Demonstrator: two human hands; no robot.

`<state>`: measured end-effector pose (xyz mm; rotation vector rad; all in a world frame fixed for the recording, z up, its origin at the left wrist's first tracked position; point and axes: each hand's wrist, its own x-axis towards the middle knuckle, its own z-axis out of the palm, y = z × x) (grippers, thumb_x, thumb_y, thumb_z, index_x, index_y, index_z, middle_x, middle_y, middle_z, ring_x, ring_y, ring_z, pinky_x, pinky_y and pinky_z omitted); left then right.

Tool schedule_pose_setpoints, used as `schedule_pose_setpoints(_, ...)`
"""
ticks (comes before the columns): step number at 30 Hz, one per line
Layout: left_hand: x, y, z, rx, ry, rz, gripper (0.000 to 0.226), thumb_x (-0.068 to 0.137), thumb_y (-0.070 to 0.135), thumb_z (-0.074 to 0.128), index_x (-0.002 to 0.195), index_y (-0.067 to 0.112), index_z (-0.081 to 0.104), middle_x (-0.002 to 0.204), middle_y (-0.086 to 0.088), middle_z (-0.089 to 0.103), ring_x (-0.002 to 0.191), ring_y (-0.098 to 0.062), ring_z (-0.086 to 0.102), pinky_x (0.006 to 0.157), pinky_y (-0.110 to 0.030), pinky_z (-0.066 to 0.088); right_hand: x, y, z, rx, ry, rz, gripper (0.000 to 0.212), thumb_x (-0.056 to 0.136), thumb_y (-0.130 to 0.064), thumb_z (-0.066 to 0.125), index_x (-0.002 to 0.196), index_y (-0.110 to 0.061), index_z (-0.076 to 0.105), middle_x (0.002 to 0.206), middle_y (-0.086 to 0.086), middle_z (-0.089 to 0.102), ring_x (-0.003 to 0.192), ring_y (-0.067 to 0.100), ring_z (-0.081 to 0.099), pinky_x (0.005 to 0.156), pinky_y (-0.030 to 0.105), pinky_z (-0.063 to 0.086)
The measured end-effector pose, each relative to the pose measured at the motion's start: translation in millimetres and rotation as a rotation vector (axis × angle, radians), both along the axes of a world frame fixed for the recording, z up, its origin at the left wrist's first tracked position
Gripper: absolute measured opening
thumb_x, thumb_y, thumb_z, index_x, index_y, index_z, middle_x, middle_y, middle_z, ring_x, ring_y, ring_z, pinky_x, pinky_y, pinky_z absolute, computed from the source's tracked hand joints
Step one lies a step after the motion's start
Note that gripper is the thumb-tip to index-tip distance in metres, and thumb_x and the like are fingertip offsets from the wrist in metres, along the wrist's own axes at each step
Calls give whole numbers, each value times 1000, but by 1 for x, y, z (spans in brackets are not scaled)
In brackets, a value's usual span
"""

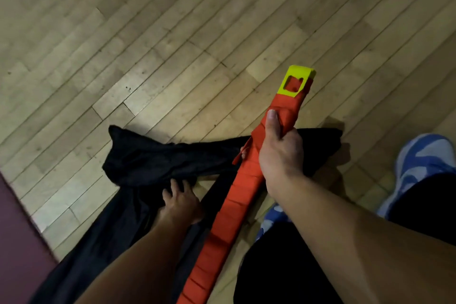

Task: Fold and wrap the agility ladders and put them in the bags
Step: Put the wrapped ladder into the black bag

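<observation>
Had my right hand [278, 153] wrapped tight round the bundled agility ladder [237, 202], left hand [181, 201] clutching the black bag [153, 158], figured that floppy mouth might snag the ladder.

I'm looking down at what seems to be a sports hall: a pale hardwood strip floor [153, 39] with scuffs, a maroon painted band [17, 242] at its lower left corner, blue trainers [419, 165] near the right edge, and a wrapped orange agility ladder [229, 212]
</observation>
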<state>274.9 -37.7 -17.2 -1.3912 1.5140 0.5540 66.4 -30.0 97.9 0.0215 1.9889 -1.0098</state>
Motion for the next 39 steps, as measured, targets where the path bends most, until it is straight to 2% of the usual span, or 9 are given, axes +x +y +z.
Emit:
schedule_pose_setpoints(3,-5,-12,4,-167,145,15,45,97,21,54,137,2,44,143,-15,43,133,-29,43,108,-34,38,-4,5,-5,11,-1,-18,51,95,-59,44,113,-13,55,81,-5,55,74,15,56,76,30,41)
schedule_pose_setpoints(6,-4,-26,6,-333,178,56,23,95,7,50,116,4,60,122,-14,61,113,-30,61,93,-34,48,-8,7,-5,15,3,-20,51,96,-59,43,111,-12,55,79,-6,54,67,8,52,74,30,40)
schedule_pose_setpoints(12,-7,-28,6,-380,191,155,23,93,5,55,114,4,63,115,-17,62,103,-34,65,84,-39,53,-8,10,-8,22,-22,-34,56,95,-60,43,118,-11,55,81,-6,55,70,10,54,77,33,43)
schedule_pose_setpoints(17,-7,-23,2,-322,121,181,35,95,15,48,127,27,48,119,-12,59,108,-33,60,82,-42,50,-2,8,-11,10,-30,-6,50,96,-59,44,116,-14,53,83,-6,55,68,6,52,75,31,42)
schedule_pose_setpoints(24,0,-41,-1,-389,93,51,26,95,2,46,113,9,63,112,-14,65,106,-34,63,86,-43,54,2,10,-21,21,-21,0,60,95,-60,43,126,-10,53,100,2,57,89,21,56,82,33,43)
schedule_pose_setpoints(27,-7,-46,4,-266,128,-42,25,96,10,46,114,11,62,113,-13,65,105,-33,64,86,-41,55,0,8,-21,13,-30,-19,60,95,-61,43,125,-10,53,104,4,59,89,22,57,80,33,44)
schedule_pose_setpoints(31,-39,-70,35,-10,481,-71,33,95,20,55,125,7,59,121,-16,64,111,-35,62,85,-35,50,-2,-1,-11,0,-41,-39,53,96,-60,44,116,-12,54,98,3,59,84,22,57,76,31,42)
schedule_pose_setpoints(34,-88,-91,87,-61,871,270,6,93,19,64,93,13,63,86,-12,66,76,-26,64,61,-28,44,-12,-7,6,-24,-11,-42,52,93,-65,45,106,-15,53,99,5,62,89,27,61,82,37,49)
schedule_pose_setpoints(39,-151,-117,193,193,1254,712,22,99,14,57,79,18,49,69,-2,57,56,-12,52,47,-22,39,-26,-20,61,-167,-67,-88,97,47,-101,46,103,-23,65,97,6,73,88,34,70,83,55,57)
